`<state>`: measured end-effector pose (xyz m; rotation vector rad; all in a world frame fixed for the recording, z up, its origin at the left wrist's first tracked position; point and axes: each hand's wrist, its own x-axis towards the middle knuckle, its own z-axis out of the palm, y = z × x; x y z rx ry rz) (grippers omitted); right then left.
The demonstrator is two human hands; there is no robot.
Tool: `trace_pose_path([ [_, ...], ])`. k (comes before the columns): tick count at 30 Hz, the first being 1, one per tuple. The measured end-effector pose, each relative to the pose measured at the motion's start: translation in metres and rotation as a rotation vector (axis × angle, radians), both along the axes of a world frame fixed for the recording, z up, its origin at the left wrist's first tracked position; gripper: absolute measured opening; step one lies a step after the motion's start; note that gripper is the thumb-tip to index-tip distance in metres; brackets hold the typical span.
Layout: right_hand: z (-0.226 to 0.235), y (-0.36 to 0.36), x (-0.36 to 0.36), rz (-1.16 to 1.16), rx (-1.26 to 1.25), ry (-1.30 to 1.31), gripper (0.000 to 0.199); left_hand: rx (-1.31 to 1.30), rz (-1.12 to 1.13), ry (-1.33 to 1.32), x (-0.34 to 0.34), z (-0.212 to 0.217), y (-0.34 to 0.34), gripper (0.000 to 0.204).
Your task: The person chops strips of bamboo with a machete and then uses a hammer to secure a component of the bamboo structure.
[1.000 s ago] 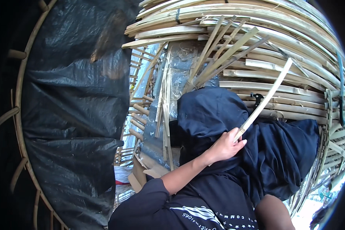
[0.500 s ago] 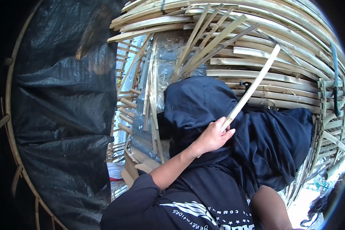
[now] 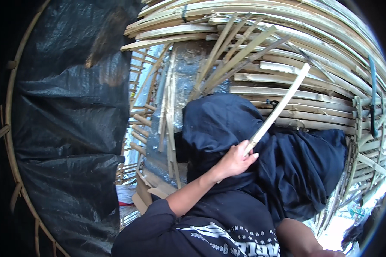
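My left hand (image 3: 236, 160) is closed around the lower part of a pale, flat bamboo strip (image 3: 281, 107). The strip slants up and to the right over my lap, its far end above the stacked slats. Dark navy cloth (image 3: 223, 120) covers my legs beneath that hand. At the lower right, my right forearm (image 3: 299, 237) angles down to the picture's edge. Only a sliver of my right hand (image 3: 332, 253) shows there; its fingers, and anything in them, are out of sight.
Long split bamboo slats (image 3: 296, 96) lie ahead and to the right. Several narrow strips (image 3: 240, 53) fan out beyond my knee, and thin ones (image 3: 169, 124) lie left of it. Black plastic sheeting (image 3: 73, 128) hangs at the left. A blue-handled tool (image 3: 372, 85) rests at far right; cardboard (image 3: 145, 190) sits near my left elbow.
The whole view has tilted slightly, so the scene sits lower. My left hand still grips the strip. More of my right forearm shows, and a bit of that hand has appeared at the lower edge.
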<state>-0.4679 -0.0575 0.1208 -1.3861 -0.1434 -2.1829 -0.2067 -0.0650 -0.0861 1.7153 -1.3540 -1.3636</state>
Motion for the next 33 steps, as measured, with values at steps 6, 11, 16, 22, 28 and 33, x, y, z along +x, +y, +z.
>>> trace_pose_path([
  [6, -0.047, -0.074, -0.024, 0.497, 0.002, 0.611, 0.03, 0.0, -0.029, 0.008, -0.001, 0.013, -0.013, 0.027],
  [11, -0.124, -0.223, -0.049, 0.044, 0.909, 1.329, 0.022, 0.0, 0.048, 0.158, 0.022, 0.012, -0.016, 0.021],
  [16, -0.249, -0.342, -0.065, -0.681, 1.077, 1.324, 0.025, -0.005, 0.106, 0.331, 0.037, -0.021, -0.019, 0.023],
  [22, -0.259, -0.389, -0.041, -0.871, 0.969, 1.386, 0.023, 0.071, 0.122, 0.374, 0.04, -0.025, -0.018, 0.023],
  [28, -0.276, -0.399, -0.042, -0.867, 1.016, 1.408, 0.021, 0.106, 0.095, 0.378, 0.037, -0.026, -0.022, 0.023],
  [33, -0.264, -0.395, -0.035, -0.741, 1.083, 1.366, 0.029, 0.095, 0.094, 0.36, 0.037, -0.024, -0.023, 0.023],
])
